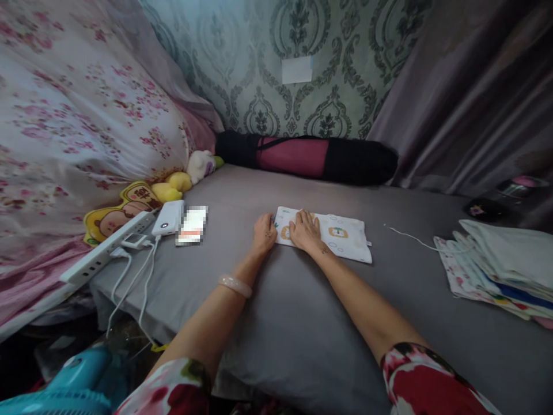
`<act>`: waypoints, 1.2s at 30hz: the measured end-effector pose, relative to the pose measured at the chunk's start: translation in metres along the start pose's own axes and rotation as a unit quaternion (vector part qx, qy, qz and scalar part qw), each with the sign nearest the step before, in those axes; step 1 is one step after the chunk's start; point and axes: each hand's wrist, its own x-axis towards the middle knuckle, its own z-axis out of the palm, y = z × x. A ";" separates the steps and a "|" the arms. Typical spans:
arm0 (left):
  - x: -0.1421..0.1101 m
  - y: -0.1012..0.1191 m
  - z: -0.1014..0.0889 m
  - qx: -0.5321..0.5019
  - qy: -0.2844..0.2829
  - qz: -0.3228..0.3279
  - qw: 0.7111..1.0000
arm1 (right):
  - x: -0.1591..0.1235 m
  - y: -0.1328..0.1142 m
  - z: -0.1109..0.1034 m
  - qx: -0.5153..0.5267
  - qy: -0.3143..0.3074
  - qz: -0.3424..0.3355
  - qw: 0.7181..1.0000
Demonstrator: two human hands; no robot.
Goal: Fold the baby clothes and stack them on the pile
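A white folded cloth (352,239) printed with orange animal faces and green bits lies flat on the grey bed sheet. My right hand (306,230) rests palm down on its left half, fingers stretched out over the fabric. At the cloth's left edge is my left hand (264,233), its fingers curled and pressed together against that edge; the fingertips are partly hidden. A small tag sticks out at the cloth's right end.
On the right is a stack of folded cloths (510,265), with a white cord (415,237) beside it. To the left lie a power strip (108,248), a white power bank (168,218), a blurred phone-like rectangle (192,225) and plush toys (173,185). A long black-and-red bag (294,155) lies along the wall.
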 end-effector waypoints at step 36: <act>0.001 0.006 -0.011 -0.096 0.047 -0.085 0.991 | 0.021 -0.047 0.016 -0.011 -0.019 -0.086 0.996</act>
